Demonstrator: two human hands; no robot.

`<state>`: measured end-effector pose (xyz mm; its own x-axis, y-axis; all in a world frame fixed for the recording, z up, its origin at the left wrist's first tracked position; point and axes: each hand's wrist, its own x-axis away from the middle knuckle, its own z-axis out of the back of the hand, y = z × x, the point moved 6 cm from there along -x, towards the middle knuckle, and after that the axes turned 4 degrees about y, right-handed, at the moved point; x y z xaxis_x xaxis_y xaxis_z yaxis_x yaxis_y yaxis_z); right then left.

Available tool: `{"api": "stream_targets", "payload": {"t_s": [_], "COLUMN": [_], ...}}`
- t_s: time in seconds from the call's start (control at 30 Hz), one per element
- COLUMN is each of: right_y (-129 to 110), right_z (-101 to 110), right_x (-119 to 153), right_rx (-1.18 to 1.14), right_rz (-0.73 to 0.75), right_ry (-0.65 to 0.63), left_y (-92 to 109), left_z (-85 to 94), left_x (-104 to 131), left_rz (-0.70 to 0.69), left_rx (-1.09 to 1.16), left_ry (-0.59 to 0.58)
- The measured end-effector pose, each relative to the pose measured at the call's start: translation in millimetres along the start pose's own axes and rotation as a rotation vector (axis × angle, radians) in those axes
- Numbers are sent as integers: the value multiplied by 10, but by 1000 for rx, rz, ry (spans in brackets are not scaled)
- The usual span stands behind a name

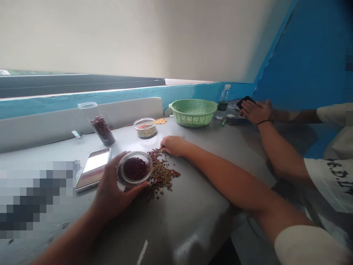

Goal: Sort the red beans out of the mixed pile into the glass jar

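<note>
My left hand (111, 184) is wrapped round a clear round jar (150, 167), tilted so that its open mouth faces me. Dark red beans (135, 168) lie inside it. Just right of the jar, a loose pile of mixed red and green beans (161, 175) spreads over the grey table (190, 209). My right hand (173, 145) rests at the far edge of this pile, with fingers curled and pressed together. Whatever they may pinch is hidden.
Behind stand a clear tub of small pale green beans (146, 131), yellow kernels (161, 120), a green basket (194, 114) and a water bottle (223, 103). At left are a phone (93, 167) and a tall jar of dark beans (102, 129). Another person's hands (256, 110) hold something dark.
</note>
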<state>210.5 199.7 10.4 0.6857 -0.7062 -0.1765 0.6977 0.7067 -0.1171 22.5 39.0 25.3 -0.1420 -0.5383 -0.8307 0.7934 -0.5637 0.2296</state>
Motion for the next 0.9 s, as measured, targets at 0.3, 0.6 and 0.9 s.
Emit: {"api": "stream_targets", "payload": {"t_s": [0.3, 0.6, 0.9], "right_y": [-192, -181, -54], "right_z": [-55, -91, 210], "right_x": [-23, 6, 22], "right_rx": [231, 200, -201], "right_rz": [101, 101, 3], "right_ry": [-10, -8, 139], "left_y": [-6, -29, -28], "left_z": [-7, -13, -26], "left_x": [-6, 4, 7], "left_rz": [-7, -12, -5], "left_rx": [-16, -22, -14], "left_ry": [-12, -15, -34]}}
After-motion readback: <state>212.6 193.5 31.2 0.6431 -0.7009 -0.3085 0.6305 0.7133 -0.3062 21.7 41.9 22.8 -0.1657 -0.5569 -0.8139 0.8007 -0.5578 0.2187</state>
